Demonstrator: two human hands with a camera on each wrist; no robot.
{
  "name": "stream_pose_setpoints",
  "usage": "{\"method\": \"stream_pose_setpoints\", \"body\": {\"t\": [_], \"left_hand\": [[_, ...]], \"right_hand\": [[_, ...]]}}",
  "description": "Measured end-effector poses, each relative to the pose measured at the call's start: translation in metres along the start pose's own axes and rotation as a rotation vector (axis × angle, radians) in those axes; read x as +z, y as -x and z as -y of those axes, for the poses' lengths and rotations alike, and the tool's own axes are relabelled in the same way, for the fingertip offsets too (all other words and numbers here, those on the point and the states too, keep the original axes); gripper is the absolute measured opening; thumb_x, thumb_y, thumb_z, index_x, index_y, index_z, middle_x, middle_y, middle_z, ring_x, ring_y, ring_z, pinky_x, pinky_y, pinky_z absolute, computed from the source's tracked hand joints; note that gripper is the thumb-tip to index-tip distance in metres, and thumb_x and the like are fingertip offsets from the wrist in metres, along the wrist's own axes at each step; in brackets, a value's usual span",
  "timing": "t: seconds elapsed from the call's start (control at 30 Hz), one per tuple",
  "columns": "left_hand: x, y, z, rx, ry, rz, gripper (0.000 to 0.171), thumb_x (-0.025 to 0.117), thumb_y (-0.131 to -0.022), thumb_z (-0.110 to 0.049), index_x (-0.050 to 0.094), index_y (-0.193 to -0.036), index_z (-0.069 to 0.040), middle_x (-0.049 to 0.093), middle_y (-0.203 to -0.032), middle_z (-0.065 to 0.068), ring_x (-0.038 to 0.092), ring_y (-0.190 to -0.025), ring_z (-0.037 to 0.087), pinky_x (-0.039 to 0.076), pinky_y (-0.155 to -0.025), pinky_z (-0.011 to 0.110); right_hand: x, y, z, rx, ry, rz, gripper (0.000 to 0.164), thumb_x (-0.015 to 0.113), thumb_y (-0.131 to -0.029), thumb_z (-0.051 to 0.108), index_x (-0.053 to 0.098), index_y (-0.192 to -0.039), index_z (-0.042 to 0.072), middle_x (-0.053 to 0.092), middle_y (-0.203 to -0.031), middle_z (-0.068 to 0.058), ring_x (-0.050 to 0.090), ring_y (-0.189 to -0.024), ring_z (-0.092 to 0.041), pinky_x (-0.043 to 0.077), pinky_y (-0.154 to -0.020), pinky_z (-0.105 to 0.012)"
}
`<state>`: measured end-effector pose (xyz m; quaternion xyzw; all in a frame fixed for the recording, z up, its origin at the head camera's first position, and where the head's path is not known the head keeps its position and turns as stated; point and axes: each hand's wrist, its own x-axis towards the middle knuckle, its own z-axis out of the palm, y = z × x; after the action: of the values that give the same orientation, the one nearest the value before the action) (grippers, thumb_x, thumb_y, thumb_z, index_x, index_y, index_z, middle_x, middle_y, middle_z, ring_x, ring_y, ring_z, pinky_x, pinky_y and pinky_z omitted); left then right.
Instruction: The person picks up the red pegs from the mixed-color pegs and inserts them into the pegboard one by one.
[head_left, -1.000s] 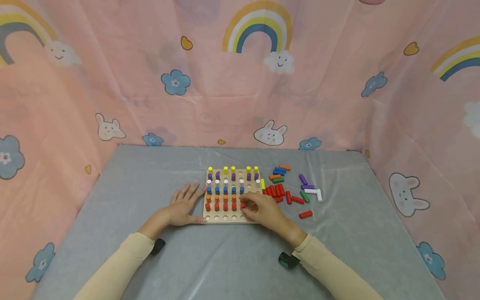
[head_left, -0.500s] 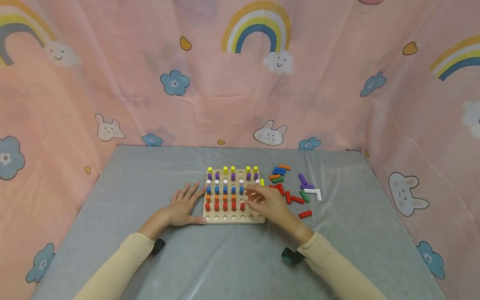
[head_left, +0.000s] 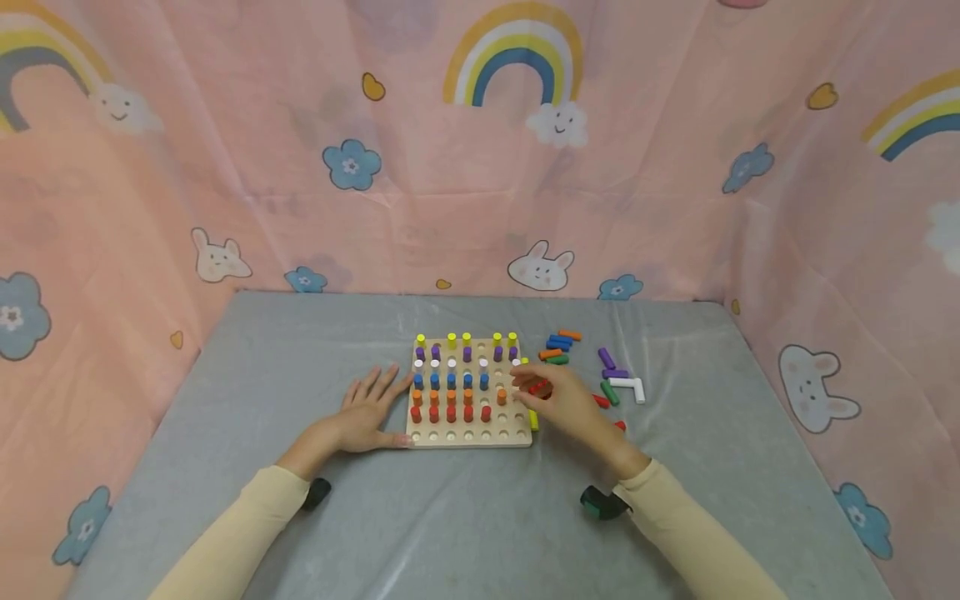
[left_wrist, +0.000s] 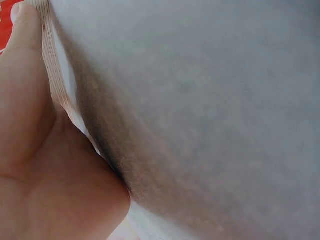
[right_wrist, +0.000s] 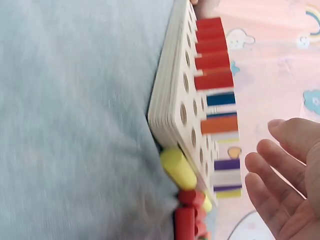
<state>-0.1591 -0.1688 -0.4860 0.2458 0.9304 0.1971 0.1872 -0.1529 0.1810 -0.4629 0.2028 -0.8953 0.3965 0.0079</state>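
six rows of pegs [head_left: 451, 414] stand upright in the wooden board [head_left: 477, 436], sorted by colour from yellow at the far side to red nearer the person; the nearest row of holes [head_left: 432, 436] is vacant. judged step: row filling, partly done, since gaps show within the colours. left hand [head_left: 363, 417]: beside the board on the table [head_left: 390, 533], fingers straight and spread, thumb at the near left corner, apparently as a steady. right hand [head_left: 566, 404]: over the board's right edge, thumb apart from the fingers, nothing held. next move, by judgement: pinch one loose peg, turn it upright, align it with a free hole in the matching row, press straight down.

loose stock: red pegs [right_wrist: 185, 223] lie right of the board, partly screened by the right hand in the head view; blue pegs [head_left: 558, 342] lie beyond them, purple pegs [head_left: 615, 374] and white pegs [head_left: 621, 382] further right. caution: one yellow peg [right_wrist: 178, 169] lies just beside the board's right edge and may obstruct the fingers; standing pegs may be knocked.
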Motion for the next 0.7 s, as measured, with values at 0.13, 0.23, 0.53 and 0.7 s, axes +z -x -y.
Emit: {"method": "stream_pose_setpoints", "body": {"t": [0.13,0.23,0.53,0.7], "left_hand": [[0.001,-0.002,0.0,-0.02,-0.024,0.0,0.106,0.068,-0.084,-0.06,0.01,-0.161,-0.017,-0.001,-0.168,0.019,-0.005,-0.153,0.047,0.001,-0.118,0.07],[0.002,-0.002,0.001,-0.03,-0.03,0.009,0.107,0.067,-0.084,-0.062,0.008,-0.161,-0.018,-0.002,-0.168,0.018,-0.006,-0.153,0.045,0.0,-0.118,0.069],[0.004,-0.004,0.005,-0.004,0.001,-0.001,0.111,0.063,-0.08,-0.072,0.006,-0.161,-0.021,-0.003,-0.168,0.018,-0.008,-0.153,0.046,-0.002,-0.117,0.07],[0.003,-0.003,0.003,-0.006,-0.004,0.006,0.11,0.062,-0.081,-0.072,0.006,-0.161,-0.021,-0.004,-0.168,0.018,-0.008,-0.153,0.046,-0.002,-0.118,0.069]], "right_hand": [[-0.011,0.001,-0.007,0.042,0.031,0.029,0.032,0.075,-0.089,0.016,0.069,-0.12,0.011,0.075,-0.102,-0.001,0.066,-0.089,-0.013,0.053,-0.072,-0.022],[-0.017,0.003,-0.013,0.038,0.064,0.043,0.031,0.076,-0.088,0.017,0.071,-0.117,0.011,0.075,-0.103,-0.003,0.066,-0.088,-0.013,0.052,-0.071,-0.021],[-0.028,0.007,-0.033,0.065,0.093,0.071,0.023,0.077,-0.087,0.016,0.073,-0.109,0.01,0.075,-0.103,-0.004,0.067,-0.093,-0.018,0.057,-0.079,-0.034],[-0.029,0.009,-0.042,0.064,0.083,0.069,0.02,0.079,-0.084,0.014,0.074,-0.103,0.009,0.075,-0.099,-0.004,0.068,-0.092,-0.019,0.057,-0.083,-0.04]]}}
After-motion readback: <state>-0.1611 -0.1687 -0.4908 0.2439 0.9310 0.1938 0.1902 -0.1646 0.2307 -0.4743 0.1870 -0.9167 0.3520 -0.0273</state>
